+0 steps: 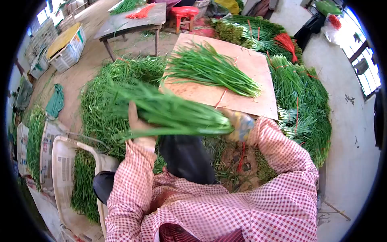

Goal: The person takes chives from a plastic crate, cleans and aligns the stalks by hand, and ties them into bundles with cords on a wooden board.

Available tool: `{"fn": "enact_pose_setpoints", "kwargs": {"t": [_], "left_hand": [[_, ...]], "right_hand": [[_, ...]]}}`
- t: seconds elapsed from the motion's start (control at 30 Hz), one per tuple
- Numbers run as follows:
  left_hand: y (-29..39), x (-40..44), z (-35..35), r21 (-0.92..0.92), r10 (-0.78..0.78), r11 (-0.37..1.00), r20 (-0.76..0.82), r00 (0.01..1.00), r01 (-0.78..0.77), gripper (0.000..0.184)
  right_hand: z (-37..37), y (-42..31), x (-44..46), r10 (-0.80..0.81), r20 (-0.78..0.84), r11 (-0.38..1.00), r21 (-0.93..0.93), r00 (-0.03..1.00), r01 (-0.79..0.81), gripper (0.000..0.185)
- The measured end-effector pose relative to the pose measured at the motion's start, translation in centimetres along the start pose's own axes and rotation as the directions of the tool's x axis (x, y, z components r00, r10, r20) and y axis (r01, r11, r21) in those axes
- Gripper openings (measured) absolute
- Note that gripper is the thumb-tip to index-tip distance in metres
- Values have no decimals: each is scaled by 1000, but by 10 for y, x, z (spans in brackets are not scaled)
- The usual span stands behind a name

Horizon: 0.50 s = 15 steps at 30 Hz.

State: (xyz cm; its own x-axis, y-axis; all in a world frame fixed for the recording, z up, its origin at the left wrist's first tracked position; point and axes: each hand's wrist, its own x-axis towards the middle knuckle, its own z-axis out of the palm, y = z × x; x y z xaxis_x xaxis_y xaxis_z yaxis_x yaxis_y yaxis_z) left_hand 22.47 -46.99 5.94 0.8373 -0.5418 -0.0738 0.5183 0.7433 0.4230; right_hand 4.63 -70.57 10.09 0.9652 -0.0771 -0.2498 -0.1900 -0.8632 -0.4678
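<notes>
Across my lap, a blurred bunch of green chives is held level above the near edge of a board. My left hand is closed around its leafy part, the fingers partly hidden by leaves. At the pale stem end, my right hand, in a patterned glove, grips the bunch. Another pile of chives lies on the pale board, stems toward the right. A thin red tie lies on the board near its front edge, between the two bunches.
Loose leaves are heaped left of the board. Tied bundles are stacked to the right, with red ties on top. A plastic chair holding chives stands at left. Behind are a low table and a red stool.
</notes>
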Motion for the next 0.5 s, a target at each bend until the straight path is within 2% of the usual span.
{"fn": "enact_pose_setpoints", "kwargs": {"t": [0.03,0.07,0.1,0.13,0.17,0.23,0.27,0.3,0.33,0.37,0.4,0.43,0.47,0.5], "left_hand": [[-4,27,14,87,72,993,38,997,-75,48],[0,40,48,192,65,979,40,997,-72,48],[5,56,69,195,34,980,20,999,-37,46],[13,85,81,152,16,987,204,979,-48,45],[21,106,87,105,44,993,130,991,-57,44],[43,127,99,84,78,992,171,982,-93,51],[52,128,101,131,70,987,142,987,-89,54],[62,125,98,180,64,980,109,992,-83,57],[74,128,78,192,64,978,107,992,-84,57],[86,134,49,300,161,941,-1,987,-154,58],[88,136,29,410,268,888,-98,958,-207,59],[79,131,19,417,270,885,-98,958,-207,59],[69,125,12,585,336,780,-92,937,-222,55],[57,122,11,731,400,646,-79,913,-220,52]], "right_hand": [[-22,14,3,68,-7,997,-27,998,-68,77],[-47,24,2,7,-119,1000,-20,993,-9,77],[-70,34,3,-53,-227,999,-21,972,50,77],[-92,48,10,18,-253,999,-37,967,-28,75],[-110,64,17,89,-276,993,-47,957,-106,74],[-133,98,29,-30,-366,1000,-10,930,29,69],[-137,108,31,-69,-448,996,-74,891,39,63],[-136,136,40,5,-416,998,-59,910,-33,62],[-131,140,44,186,-320,974,-67,929,-218,71],[-126,142,47,365,-224,915,-95,904,-393,80],[-105,174,55,394,-201,896,-134,897,-424,81],[-82,204,62,423,-179,875,-175,889,-451,83],[-69,201,62,437,-282,880,-62,854,-470,75],[-72,195,61,482,-219,855,-94,848,-510,65]]}}
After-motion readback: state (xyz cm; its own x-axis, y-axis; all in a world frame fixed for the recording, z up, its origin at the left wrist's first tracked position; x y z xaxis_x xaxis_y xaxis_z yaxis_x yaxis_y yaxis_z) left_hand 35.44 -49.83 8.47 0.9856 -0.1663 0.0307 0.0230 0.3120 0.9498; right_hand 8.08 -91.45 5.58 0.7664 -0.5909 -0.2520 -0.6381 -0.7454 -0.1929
